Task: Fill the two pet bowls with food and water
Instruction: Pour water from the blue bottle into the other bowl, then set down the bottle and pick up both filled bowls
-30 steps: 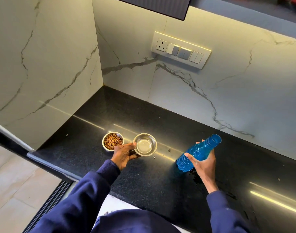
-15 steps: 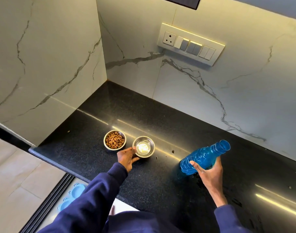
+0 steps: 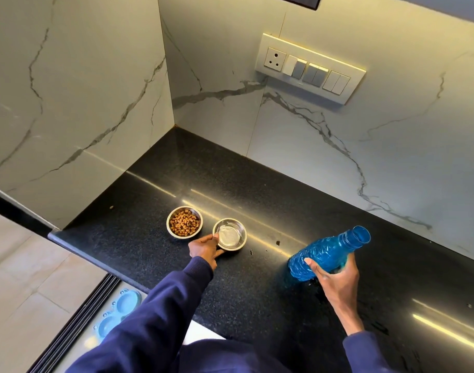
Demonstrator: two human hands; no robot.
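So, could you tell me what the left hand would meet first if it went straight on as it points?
The water bowl: the left hand holds its near rim. The food bowl sits left of that line, I think.

**Head view.** A single wide-angle camera worn on the person's head looks forward and steeply down from above the near edge of the worktop. It faces the far left corner, where two marble walls meet. Both sleeves enter from the bottom of the frame, at arm's reach. The left hand pinches the water bowl near centre, and the right hand grips the blue bottle at right. Floor shows beyond the worktop's left edge.
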